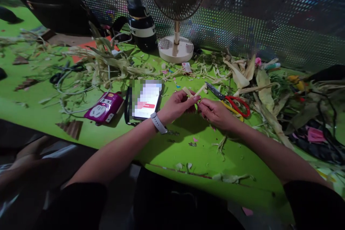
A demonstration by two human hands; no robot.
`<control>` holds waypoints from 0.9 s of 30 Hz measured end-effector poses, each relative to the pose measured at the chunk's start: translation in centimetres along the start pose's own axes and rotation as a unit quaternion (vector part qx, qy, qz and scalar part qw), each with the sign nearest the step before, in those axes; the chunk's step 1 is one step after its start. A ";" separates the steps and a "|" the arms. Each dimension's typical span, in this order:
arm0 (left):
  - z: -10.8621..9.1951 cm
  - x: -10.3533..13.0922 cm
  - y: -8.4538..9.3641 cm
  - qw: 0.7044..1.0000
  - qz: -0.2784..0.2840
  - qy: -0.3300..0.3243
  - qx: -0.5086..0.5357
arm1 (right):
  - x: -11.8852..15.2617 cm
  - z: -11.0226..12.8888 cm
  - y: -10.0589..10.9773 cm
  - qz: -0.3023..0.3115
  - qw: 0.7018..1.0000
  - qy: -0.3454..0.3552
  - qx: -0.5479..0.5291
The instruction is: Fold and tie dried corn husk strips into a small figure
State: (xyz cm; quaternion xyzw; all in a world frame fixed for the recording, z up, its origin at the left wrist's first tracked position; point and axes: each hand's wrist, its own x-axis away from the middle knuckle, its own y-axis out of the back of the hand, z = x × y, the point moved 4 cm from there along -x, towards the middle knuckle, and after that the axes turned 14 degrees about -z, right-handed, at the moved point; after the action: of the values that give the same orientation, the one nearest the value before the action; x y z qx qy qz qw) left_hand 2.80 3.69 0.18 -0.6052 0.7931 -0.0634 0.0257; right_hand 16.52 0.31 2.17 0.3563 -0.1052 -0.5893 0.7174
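My left hand (180, 105), with a pale band on its wrist, pinches a folded pale strip of corn husk (199, 91). Two ends of the strip stick up from the fingers in a V. Touching it from the right, my right hand (215, 113) has its fingers closed just below the strip; what lies between them is too small to make out. Scissors (237, 105) with red and yellow handles lie right beyond my right hand, blades toward the upper left. Left of my left hand, a lit phone (147, 105) rests on the green table (172, 151).
A purple power socket block (104, 108) with a white cable lies at the left. Behind stand a dark bottle (142, 39) and a fan (175, 48). Corn husks (265, 86) heap at the right, with more scraps across the table. Another person's arm (24, 165) shows lower left.
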 end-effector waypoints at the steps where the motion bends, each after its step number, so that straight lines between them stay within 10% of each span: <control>1: -0.1 -0.1 0.1 1.000 -0.011 -0.014 0.002 | 0.0 0.1 -0.1 0.000 1.000 0.017 0.012; 6: -0.4 -0.5 0.5 0.998 -0.023 -0.051 -0.023 | 0.3 0.3 0.0 -0.006 0.999 0.039 0.022; 14: -0.4 0.4 -0.9 0.988 0.126 -0.062 -0.067 | 0.2 -2.2 0.7 -0.040 0.965 -0.201 -0.162; 20: -1.0 0.4 -0.5 0.972 0.119 -0.110 -0.171 | -0.3 -1.8 1.1 -0.086 0.974 -0.140 -0.156; 27: -0.4 1.4 -1.4 0.959 0.223 -0.072 -0.161 | -0.8 -1.5 2.1 0.015 0.983 -0.133 -0.125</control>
State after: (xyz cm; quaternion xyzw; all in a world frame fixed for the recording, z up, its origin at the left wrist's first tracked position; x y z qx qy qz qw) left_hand 3.71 2.01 0.86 -0.4123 0.9036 0.1162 -0.0021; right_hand 18.75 1.74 2.62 0.1807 -0.1311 -0.6288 0.7448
